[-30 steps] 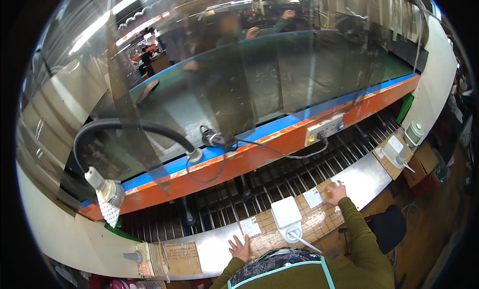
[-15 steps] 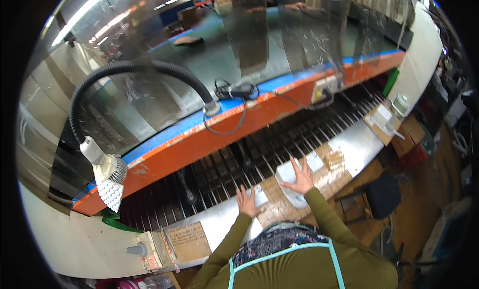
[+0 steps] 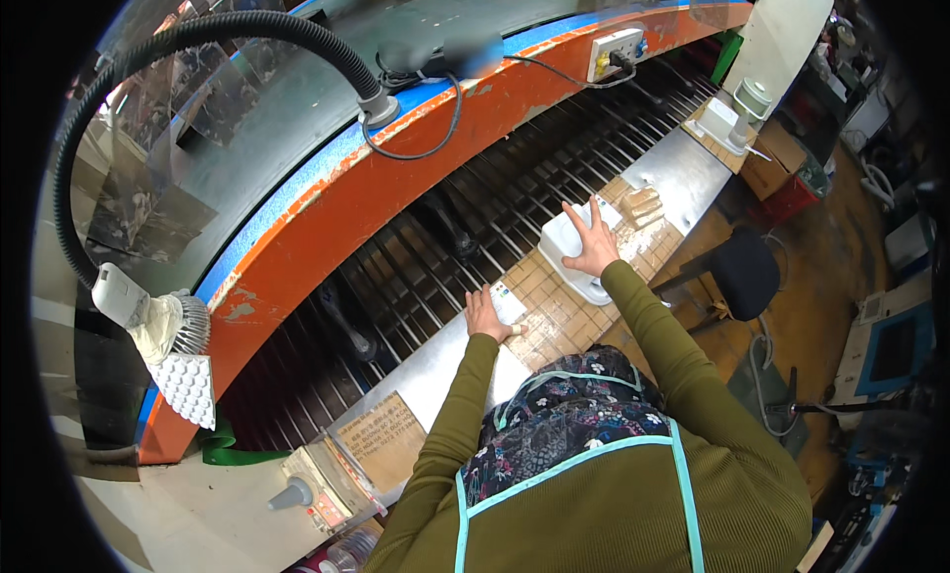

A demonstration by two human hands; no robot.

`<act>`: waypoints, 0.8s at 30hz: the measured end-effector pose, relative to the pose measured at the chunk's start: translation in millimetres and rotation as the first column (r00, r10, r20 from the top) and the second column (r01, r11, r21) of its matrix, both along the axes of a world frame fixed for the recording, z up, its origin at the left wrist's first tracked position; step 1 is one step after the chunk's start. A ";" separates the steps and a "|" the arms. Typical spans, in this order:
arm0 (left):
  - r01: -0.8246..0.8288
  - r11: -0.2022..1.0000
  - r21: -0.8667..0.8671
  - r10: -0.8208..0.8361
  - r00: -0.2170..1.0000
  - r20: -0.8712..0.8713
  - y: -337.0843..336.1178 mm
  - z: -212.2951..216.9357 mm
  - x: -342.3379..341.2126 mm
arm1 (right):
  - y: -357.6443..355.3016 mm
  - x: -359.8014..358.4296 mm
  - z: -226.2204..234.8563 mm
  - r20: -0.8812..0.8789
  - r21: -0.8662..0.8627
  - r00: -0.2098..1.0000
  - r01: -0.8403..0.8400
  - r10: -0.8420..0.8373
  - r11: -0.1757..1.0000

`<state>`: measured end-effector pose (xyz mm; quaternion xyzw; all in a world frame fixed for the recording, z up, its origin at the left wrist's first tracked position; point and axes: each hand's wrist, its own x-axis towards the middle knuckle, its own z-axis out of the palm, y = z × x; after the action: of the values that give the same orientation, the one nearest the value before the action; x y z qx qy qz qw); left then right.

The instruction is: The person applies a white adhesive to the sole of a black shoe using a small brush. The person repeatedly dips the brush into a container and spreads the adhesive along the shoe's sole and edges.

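My left hand [image 3: 485, 316] lies flat on the narrow work ledge, fingers stretched out, beside a small white card [image 3: 508, 304]. Its thumb tip has a pale covering. My right hand [image 3: 592, 244] is spread over the right side of a white plastic tub [image 3: 560, 238], thumb and fingers apart. Whether it presses on the tub or only hovers cannot be made out. Tan, grid-patterned sheeting [image 3: 544, 311] under shiny clear film covers the ledge between my hands. A small tan wrapped block [image 3: 641, 207] sits just right of the tub.
Metal rollers [image 3: 416, 266] run behind the ledge, below an orange-edged table [image 3: 327, 222]. A lamp [image 3: 163, 321] on a bendable black arm hangs at the left. A grey-nozzled box [image 3: 317, 494] is near left; a black stool [image 3: 742, 273] stands to the right.
My view has tipped downward, so the table and lamp sit higher and more of my apron shows. Both hands stay at nearly the same places on the ledge, fingers still spread.
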<state>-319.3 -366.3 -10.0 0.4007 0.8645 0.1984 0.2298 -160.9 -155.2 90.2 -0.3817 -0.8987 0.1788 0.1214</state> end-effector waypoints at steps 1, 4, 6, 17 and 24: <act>-0.008 1.000 0.011 0.008 1.000 -0.012 0.2 -2.1 -0.5 | 1.2 0.5 -2.0 -0.017 0.001 1.000 -0.008 0.008 1.000; -0.019 0.999 0.028 0.020 0.998 -0.052 1.1 -9.1 -1.4 | 6.5 0.3 -9.2 -0.040 0.024 0.999 -0.022 0.023 0.999; -0.016 0.997 0.076 0.021 0.997 -0.075 0.8 -11.2 -2.0 | 9.2 1.5 -12.7 -0.056 -0.010 0.998 -0.041 0.041 0.999; -0.113 0.994 0.005 0.113 0.986 -0.121 28.0 16.2 30.6 | 4.3 -32.7 4.3 -0.009 0.287 0.964 -0.251 0.264 0.924; 0.100 0.982 -0.159 -0.164 0.870 -0.465 52.5 -21.5 80.9 | -55.6 -51.8 -64.4 -0.240 0.171 0.641 -0.711 0.729 0.682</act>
<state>-238.3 -313.8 -31.5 0.4797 0.8758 0.0209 0.0490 -212.7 -210.8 25.9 0.0414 -0.9530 0.2385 0.1819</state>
